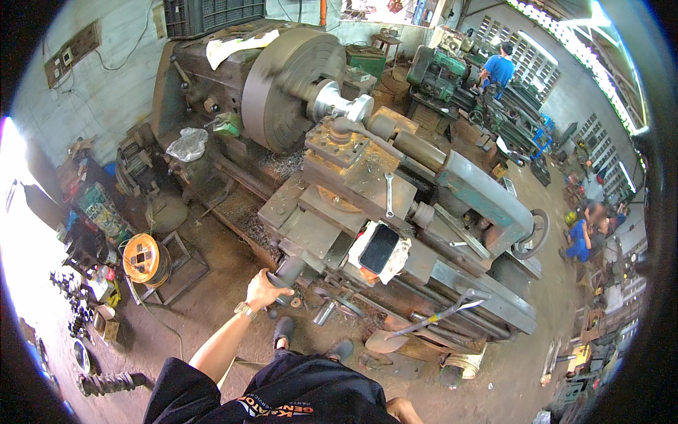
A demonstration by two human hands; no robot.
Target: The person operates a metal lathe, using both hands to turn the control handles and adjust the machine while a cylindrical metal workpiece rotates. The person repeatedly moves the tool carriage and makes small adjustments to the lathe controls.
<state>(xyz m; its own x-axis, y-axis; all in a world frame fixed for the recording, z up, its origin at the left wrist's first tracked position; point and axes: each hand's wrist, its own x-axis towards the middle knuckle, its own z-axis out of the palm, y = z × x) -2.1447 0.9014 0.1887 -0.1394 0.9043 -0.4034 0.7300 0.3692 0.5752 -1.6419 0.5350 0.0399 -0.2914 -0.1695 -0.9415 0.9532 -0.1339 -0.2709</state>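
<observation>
My left hand (267, 290), with a watch on its wrist, is on the cross-slide handwheel (287, 274) at the near side of a large lathe. Its fingers curl over the wheel's end, and the thumb points right. Only a bit of my right arm shows at the lower edge; that hand is out of the picture. In the lathe's chuck (293, 88), which is blurred as if turning, sits a shiny metal workpiece (342, 104). The tool post (337, 145) stands close in front of the workpiece.
A wrench (389, 194) and a phone (379, 249) on a cloth lie on the carriage. A shovel (387, 342) leans along the bed. The tailstock (487, 201) is at right, a cable spool (145, 259) at left. One person (498, 69) works at another machine; others are farther right.
</observation>
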